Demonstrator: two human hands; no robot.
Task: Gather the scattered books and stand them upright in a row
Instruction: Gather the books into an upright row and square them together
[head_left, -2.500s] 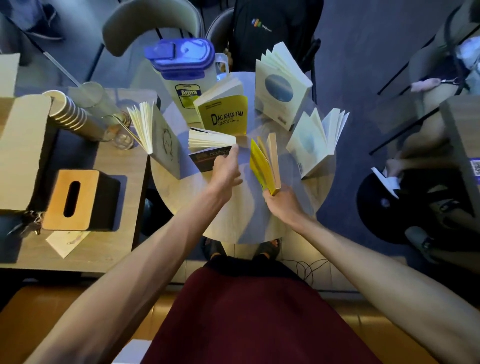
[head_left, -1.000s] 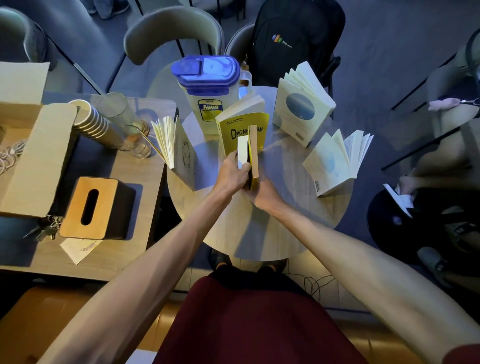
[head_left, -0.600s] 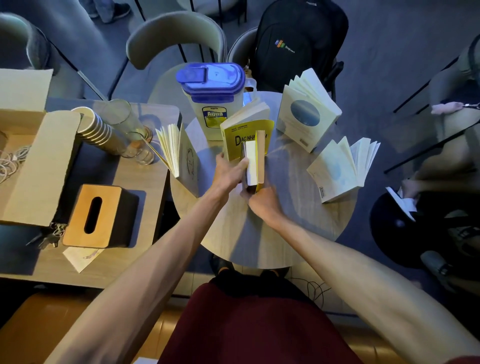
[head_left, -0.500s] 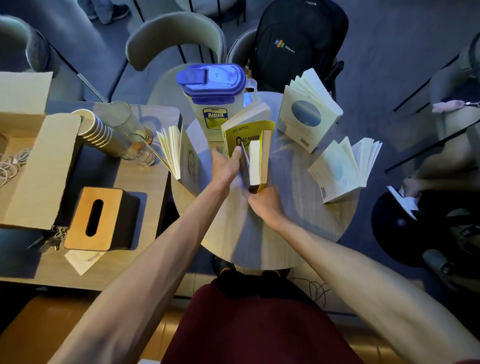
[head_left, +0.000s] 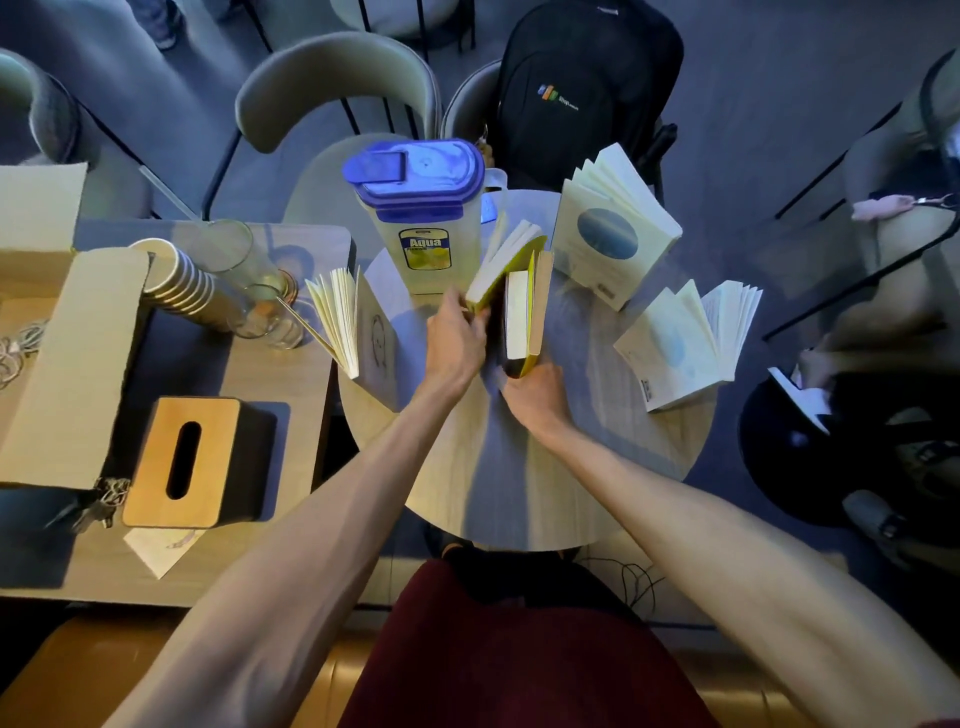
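Where the row forms: mid round table (head_left: 519, 493), dead ahead at 12 o'c; a closed pair (head_left: 524, 312) of bks stands upright here.
R hand (head_left: 540, 392): grips the pair's foot at its 6 o'c end. Prob. why: pins both shut & upright so they don't fan or tip.
L hand (head_left: 457, 338): fingers wrapped on lower edge of yellow bk (head_left: 506, 265).
Yellow bk: tilted, at 11 o'c of the pair, just beside it; can't tell if touching. Prob. why: being brought flat against the pair as no. 3.
Loose bks: 3, each standing alone w/ pages fanned, at 9 o'c (head_left: 343, 317), 1 o'c (head_left: 608, 244) & 3 o'c (head_left: 685, 343) of the table, well apart. Fanned pages likely act as props.
Jug (head_left: 421, 218): blue lid, at 11 o'c rim, just behind yellow bk, so little room on that side.
Count: bks 6 (2 paired, 1 in hand, 3 loose); hands 2, both busy; jug 1.
Progress, my guess: under half done, 3 bks not yet gathered.
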